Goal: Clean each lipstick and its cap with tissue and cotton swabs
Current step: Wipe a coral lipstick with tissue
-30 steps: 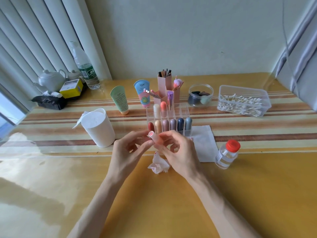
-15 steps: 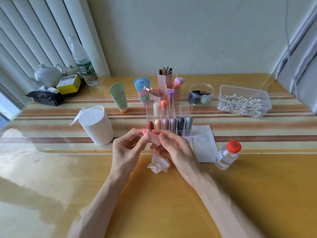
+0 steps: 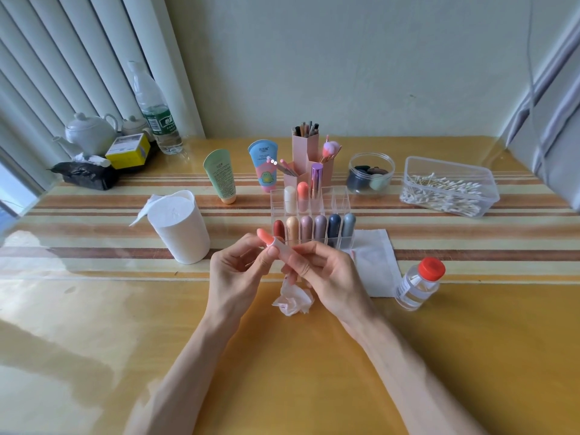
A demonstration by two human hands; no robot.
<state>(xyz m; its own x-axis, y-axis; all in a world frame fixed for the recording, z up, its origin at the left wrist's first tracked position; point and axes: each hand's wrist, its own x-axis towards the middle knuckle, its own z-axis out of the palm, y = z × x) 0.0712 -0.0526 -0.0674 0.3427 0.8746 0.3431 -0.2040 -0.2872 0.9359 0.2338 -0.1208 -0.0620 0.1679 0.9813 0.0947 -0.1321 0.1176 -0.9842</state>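
Both forearms reach in over the yellow table (image 3: 282,372). A crumpled tissue (image 3: 293,301) lies just below the hands, in the same spot as half a second ago.

The right hand (image 3: 326,274) has its fingers curled round the lower part of the lipstick (image 3: 277,246), gripping it just above the table in the middle of the scene. The left hand (image 3: 233,271) meets it from the left, thumb and forefinger pinching the tube just under its white collar.

Half a second ago the tube lay flatter, its end turned left into the left fingers and little of the colour showing. Now the coral tip stands clear above the fingers. The long axis runs on a slant, base near and right in the right palm, tip pointing far, left and upward.

Just right of the hands a flat tissue (image 3: 375,262) is spread, with a red-capped bottle (image 3: 417,287) near its right edge. Just behind the hands stands the clear rack (image 3: 340,200) with a row of capped lipsticks. A white tub (image 3: 183,230) stands to the left, and a swab box (image 3: 448,186) sits far right.
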